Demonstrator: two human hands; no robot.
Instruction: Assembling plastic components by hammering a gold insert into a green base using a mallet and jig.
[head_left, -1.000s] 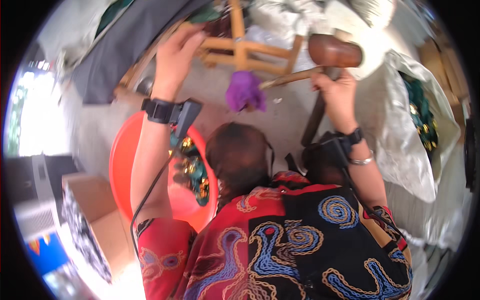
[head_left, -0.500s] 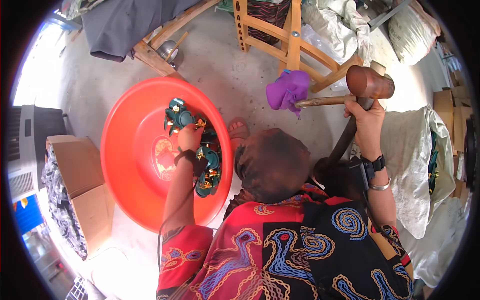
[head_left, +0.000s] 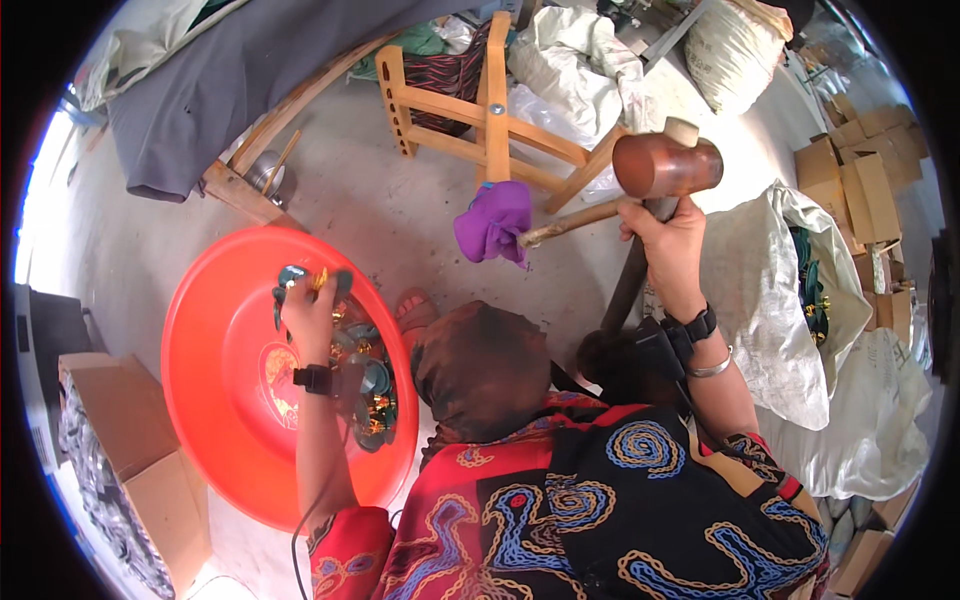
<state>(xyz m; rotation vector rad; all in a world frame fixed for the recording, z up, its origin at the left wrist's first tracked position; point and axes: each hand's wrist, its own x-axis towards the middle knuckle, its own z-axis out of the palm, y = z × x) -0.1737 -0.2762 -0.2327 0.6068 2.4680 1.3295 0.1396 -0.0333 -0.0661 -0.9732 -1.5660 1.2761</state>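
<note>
My left hand is closed on a dark green piece with a gold-coloured part over the red plastic basin. Several similar dark green and gold pieces lie along the basin's right inner side. At the right, my right hand is closed just below the brown cylindrical head of a mallet-like tool. A thin wooden stick runs from my right thumb to a bundle of purple cloth. My fingers partly hide how the stick, head and dark shaft join.
A wooden frame stands beyond the purple cloth. White woven sacks are at the right, one holding green pieces. Cardboard boxes stand at the left and far right. Grey cloth drapes over wood at the far left.
The whole view has shifted, with the scene further left and mostly lower. My left hand has risen from the pieces in the basin, gripping a green and gold piece. My right hand keeps its hold.
</note>
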